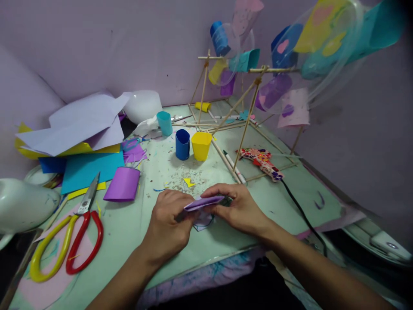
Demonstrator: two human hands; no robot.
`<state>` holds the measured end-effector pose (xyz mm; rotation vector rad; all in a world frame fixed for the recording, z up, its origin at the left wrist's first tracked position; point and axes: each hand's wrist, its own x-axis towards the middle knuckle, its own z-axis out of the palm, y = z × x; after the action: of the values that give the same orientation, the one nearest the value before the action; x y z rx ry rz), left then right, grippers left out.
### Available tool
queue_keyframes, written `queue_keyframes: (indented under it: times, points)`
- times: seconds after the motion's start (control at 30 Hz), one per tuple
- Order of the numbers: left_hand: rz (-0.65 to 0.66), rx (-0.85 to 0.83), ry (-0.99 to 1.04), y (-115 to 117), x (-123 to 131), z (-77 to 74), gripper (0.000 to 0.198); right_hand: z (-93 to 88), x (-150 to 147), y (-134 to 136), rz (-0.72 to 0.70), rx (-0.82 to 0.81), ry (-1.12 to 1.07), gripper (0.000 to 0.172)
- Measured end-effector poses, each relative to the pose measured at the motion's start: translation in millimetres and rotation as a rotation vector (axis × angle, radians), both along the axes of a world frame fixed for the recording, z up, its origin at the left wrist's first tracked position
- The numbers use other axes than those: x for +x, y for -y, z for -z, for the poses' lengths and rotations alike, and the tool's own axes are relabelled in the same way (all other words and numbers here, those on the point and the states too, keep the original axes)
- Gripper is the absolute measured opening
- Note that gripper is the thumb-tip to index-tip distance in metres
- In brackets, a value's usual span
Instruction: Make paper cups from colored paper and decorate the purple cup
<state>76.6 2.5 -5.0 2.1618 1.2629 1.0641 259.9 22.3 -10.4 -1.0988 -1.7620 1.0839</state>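
Observation:
Both my hands meet low over the pale green mat near its front edge. My left hand and my right hand pinch the two ends of a folded purple paper piece, held nearly flat between them. A dark thin object shows under the fingers of both hands; I cannot make out what it is. A small scrap with a blue outline lies just below the paper.
Large red and yellow scissors lie at left. A purple paper roll, blue, yellow and teal paper cups stand behind. A stick frame with coloured cups and a patterned glue gun sit at right. Paper sheets are piled at left.

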Motion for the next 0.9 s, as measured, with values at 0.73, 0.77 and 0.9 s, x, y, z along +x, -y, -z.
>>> queue_keyframes:
  times: [0.73,0.77,0.9]
  points:
    - [0.059,-0.218,-0.139,-2.1,-35.5,-11.9,0.058,-66.5,22.2,20.1,-0.141,0.557,0.373,0.022]
    - [0.072,-0.213,-0.134,-1.5,-33.5,-10.8,0.056,-69.3,19.5,20.4,-0.170,0.576,0.456,0.020]
    - [0.095,-0.243,-0.129,-0.1,-22.1,-5.2,0.049,-68.8,9.9,22.3,-0.193,0.576,0.691,0.021]
